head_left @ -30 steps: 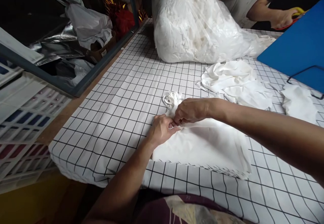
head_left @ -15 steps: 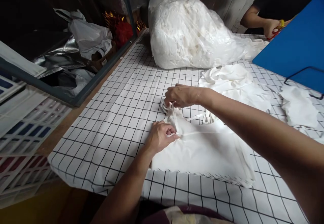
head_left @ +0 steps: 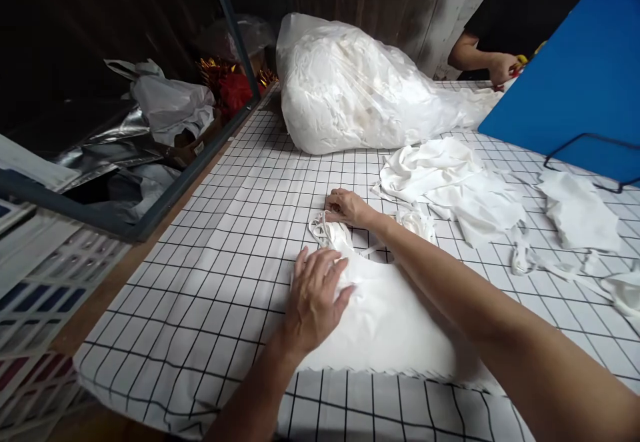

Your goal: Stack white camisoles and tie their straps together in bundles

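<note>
A white garment [head_left: 390, 325] with a scalloped-looking lower edge lies flat on the table in front of me. My left hand [head_left: 317, 295] rests on its left part, fingers spread and palm down. Thin white straps [head_left: 327, 229] are gathered in loops at the garment's upper left corner. Just beyond them, my right hand [head_left: 347, 205] has its fingers curled, with a strap end seeming to run into them. The exact grip is hidden by the fingers. My right forearm crosses over the garment's right side.
A big clear bag of white cloth [head_left: 350, 89] stands at the back of the checked tablecloth [head_left: 200, 282]. White cloth pieces [head_left: 450, 182] lie to the right, near a blue panel [head_left: 565, 95]. A co-worker's hand [head_left: 503, 69] holds scissors behind it. A metal frame [head_left: 170, 195] borders the left.
My left hand has gone from a pinch on the cloth to lying spread on it. My right hand stays by the straps, fingers more curled. The view has shifted slightly.
</note>
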Demonstrator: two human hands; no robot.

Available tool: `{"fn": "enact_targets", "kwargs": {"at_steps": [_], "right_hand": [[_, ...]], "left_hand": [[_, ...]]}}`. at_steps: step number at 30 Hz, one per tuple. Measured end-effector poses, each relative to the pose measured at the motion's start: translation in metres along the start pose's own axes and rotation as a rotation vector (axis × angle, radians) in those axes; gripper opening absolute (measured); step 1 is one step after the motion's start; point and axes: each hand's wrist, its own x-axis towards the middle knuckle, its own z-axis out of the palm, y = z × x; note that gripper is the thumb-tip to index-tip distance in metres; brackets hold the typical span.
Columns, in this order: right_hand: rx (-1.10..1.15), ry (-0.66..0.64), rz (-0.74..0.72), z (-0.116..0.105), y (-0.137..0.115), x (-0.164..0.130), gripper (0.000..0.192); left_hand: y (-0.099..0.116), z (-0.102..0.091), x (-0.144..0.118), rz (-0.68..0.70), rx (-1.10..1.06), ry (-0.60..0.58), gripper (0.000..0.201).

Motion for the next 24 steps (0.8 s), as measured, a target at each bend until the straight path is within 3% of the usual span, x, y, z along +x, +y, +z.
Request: {"fn": "enact_targets", "kwargs": {"at_steps": [4, 8, 10, 12, 15, 19, 21, 24], "right_hand": [[0.096, -0.144, 0.108, -0.015, 0.006, 0.001, 0.03], [0.158, -0.39, 0.187, -0.068, 0.005, -0.009, 0.049], [0.036, -0.336, 0.162, -0.093, -0.01, -0.035, 0.056], [-0.172, -0.168, 0.116, -0.104, -0.038, -0.078, 0.057], [-0.298, -0.034, 0.116, -0.087, -0.088, -0.164, 0.064], [-0.32, -0.102, 0.272, -0.044, -0.13, -0.261, 0.07], [-0.334, -0.074, 0.391, -0.034, -0.136, -0.287, 0.071], [-0.337, -0.032, 0.48, -0.032, -0.135, -0.305, 0.071]], "left_hand": [[0.009, 0.008, -0.002, 0.183, 0.036, -0.264, 0.061], [0.006, 0.015, -0.004, 0.173, 0.06, -0.362, 0.064], [0.004, 0.017, -0.004, 0.184, 0.082, -0.362, 0.064], [0.002, 0.018, -0.005, 0.197, 0.106, -0.357, 0.065], [0.0, 0.02, -0.004, 0.207, 0.127, -0.363, 0.066], [-0.005, 0.021, -0.004, 0.222, 0.122, -0.384, 0.068], [-0.006, 0.021, -0.004, 0.236, 0.116, -0.392, 0.067], [-0.006, 0.02, -0.003, 0.25, 0.119, -0.403, 0.065]]}}
